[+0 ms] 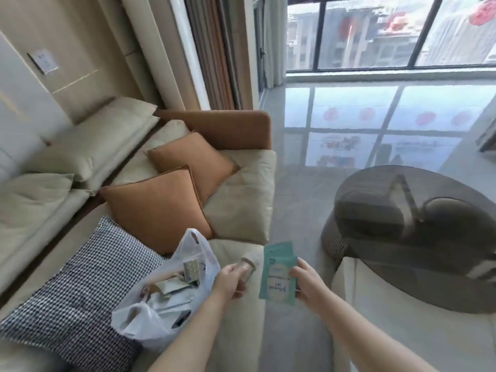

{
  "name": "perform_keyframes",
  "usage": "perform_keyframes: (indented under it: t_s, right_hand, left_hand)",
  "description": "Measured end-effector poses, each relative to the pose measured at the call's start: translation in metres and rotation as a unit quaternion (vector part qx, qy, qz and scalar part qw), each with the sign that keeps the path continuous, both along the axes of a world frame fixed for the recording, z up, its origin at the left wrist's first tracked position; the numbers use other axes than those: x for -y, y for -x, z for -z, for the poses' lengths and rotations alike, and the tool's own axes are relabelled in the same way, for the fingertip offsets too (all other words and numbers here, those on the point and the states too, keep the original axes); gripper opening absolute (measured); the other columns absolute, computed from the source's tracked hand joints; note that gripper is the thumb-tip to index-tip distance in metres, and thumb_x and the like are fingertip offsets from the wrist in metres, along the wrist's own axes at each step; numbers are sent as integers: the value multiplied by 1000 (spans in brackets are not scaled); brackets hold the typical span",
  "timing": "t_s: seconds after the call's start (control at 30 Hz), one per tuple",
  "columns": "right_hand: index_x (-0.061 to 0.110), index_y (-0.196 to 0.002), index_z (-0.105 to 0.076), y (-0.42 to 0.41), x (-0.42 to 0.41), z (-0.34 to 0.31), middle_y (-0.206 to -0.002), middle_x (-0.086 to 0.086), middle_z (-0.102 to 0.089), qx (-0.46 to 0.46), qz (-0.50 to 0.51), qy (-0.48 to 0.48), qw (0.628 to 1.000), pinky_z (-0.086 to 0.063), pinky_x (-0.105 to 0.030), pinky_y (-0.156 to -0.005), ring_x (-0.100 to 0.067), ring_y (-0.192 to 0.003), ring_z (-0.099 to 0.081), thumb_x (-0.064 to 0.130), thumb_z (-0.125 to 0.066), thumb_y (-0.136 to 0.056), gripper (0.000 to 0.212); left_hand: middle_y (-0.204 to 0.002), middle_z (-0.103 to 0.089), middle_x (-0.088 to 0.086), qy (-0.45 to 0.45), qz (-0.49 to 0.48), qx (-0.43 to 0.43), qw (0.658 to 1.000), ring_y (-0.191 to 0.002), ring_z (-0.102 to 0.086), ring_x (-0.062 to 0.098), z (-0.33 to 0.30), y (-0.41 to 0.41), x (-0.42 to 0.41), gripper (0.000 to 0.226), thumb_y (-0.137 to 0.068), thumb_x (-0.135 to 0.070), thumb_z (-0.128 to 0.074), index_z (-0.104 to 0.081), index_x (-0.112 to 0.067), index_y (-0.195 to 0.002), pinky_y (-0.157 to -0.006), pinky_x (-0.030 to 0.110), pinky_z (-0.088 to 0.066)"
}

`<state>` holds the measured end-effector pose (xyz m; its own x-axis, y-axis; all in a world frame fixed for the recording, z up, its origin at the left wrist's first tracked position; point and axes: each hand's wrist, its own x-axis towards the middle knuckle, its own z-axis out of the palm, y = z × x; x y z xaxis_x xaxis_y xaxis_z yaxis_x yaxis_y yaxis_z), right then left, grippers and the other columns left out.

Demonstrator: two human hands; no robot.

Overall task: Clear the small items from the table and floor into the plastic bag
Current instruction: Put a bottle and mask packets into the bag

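Teal wipe packets (279, 275), two of them fanned together, sit at about 6 o'clock in the view, pinched along their right edge by the right hand (311, 284), thumb on the printed face and fingers curled behind. Just to their left, at 7 o'clock from the packets, the left hand (232, 280) grips a small pale cylindrical item (248, 264); its fingers wrap round the lower part, and blur hides what the item is. The two hands are near each other but apart.

White plastic bag (161, 304) lies open on the cream sofa (241, 200), at 9 o'clock from the left hand and just beside that wrist, one handle loop standing up toward 12 o'clock. Inside it show crumpled papers and a patterned foil piece (192, 269). A black-and-white checked cushion (80, 285) touches the bag at its 9 o'clock side, and two orange cushions (161, 208) rest beyond at 11 o'clock.

At 3 o'clock stands the round dark glass bench (418, 237), with glossy floor (295, 200) between it and the sofa
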<state>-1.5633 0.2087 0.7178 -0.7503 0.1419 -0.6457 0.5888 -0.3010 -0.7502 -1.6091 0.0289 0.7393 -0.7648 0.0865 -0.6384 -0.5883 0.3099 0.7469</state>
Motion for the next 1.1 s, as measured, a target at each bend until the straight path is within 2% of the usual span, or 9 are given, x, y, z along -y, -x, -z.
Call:
perform_keyframes:
  t_s: [0.13, 0.3, 0.4, 0.5, 0.6, 0.73, 0.87, 1.0, 1.1]
  right_hand:
    - [22, -114, -53, 29, 64, 2, -101, -9, -67, 8, -49, -10, 999, -53, -33, -66, -27, -89, -65, -5, -40, -90, 39]
    - [12, -112, -50, 56, 142, 23, -98, -11, -66, 38, -86, -61, 994, -56, -43, -77, -28, -85, -67, -2, -50, -90, 26]
    - [12, -106, -52, 72, 182, 30, -96, -11, -67, 51, -97, -86, 990, -58, -46, -75, -30, -84, -68, 1, -53, -89, 21]
    - [13, -104, -54, 90, 214, 37, -97, -12, -68, 75, -99, -101, 987, -58, -42, -69, -30, -85, -68, 1, -52, -90, 19]
    - [11, -99, -55, 108, 238, 44, -96, -13, -67, 114, -101, -115, 982, -59, -42, -73, -28, -87, -67, -1, -46, -91, 17]
    - [12, -97, -54, 130, 260, 61, -92, -11, -66, 156, -110, -157, 969, -58, -44, -80, -26, -84, -66, 2, -42, -89, 18]
    - [10, -107, -55, 149, 278, 82, -95, -11, -65, 172, -103, -165, 966, -58, -42, -77, -27, -84, -65, 0, -41, -89, 24]
    - [12, -116, -51, 158, 289, 104, -94, -7, -59, 202, -130, -168, 956, -59, -41, -72, -25, -86, -61, 3, -36, -89, 32]
    - [11, -102, -52, 151, 289, 108, -82, -4, -51, 218, -148, -195, 945, -56, -37, -71, -21, -78, -53, 3, -41, -87, 20]
  left_hand:
    - [-71, -56, 6, 12, -38, 0, 999, -61, -52, 17, 8, 4, 77, 29, -91, -21, -59, -58, -10, -118, -54, 23, -41]
    - [-82, -62, 6, -14, -111, 9, 994, -68, -57, 19, 20, 17, 157, 30, -91, -11, -56, -51, -18, -120, -59, 27, -49]
    - [-89, -63, 7, -16, -130, 9, 991, -75, -59, 20, 28, 34, 194, 32, -91, -15, -57, -53, -16, -123, -63, 27, -50]
    - [-85, -62, 6, -7, -133, 0, 991, -73, -56, 19, 35, 56, 221, 31, -90, -11, -58, -56, -12, -121, -60, 26, -47]
    - [-105, -65, 8, 6, -125, -3, 992, -76, -60, 17, 47, 78, 241, 41, -87, -8, -61, -52, -23, -125, -52, 18, -46]
    - [-111, -62, 2, 46, -86, 9, 995, -96, -62, 21, 69, 99, 258, 51, -84, -12, -67, -52, -16, -132, -78, 33, -53]
    - [-92, -58, -6, 77, -61, 40, 994, -84, -60, 17, 91, 116, 265, 41, -84, -10, -67, -54, -23, -121, -75, 32, -51]
    - [-113, -61, 0, 120, -12, 47, 992, -105, -57, 18, 119, 124, 268, 48, -81, -12, -68, -56, -17, -127, -92, 31, -47]
    - [-115, -60, 1, 159, 9, 67, 985, -104, -55, 16, 130, 121, 268, 48, -83, -12, -67, -54, -13, -130, -96, 30, -45]
